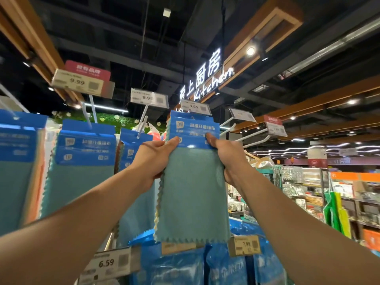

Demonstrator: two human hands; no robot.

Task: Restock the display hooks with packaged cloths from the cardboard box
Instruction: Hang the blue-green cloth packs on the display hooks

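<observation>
1. Both hands are holding one packaged cloth (193,188) up at the top row. The left hand (156,159) is pinching its left edge and the right hand (228,159) its right edge, each with a thumb pressing on the blue header card (192,128).
2. This teal, zigzag-edged cloth is sitting just under the 9.95 price tag (195,107); whether it is on a hook, I cannot tell.
3. Matching packs (86,161) are hanging to the left.
4. White display hooks (257,140) are jutting out on the right.
5. Below, a 6.59 tag (109,263) and a 7.99 tag (244,244) are fronting blue packets.
</observation>
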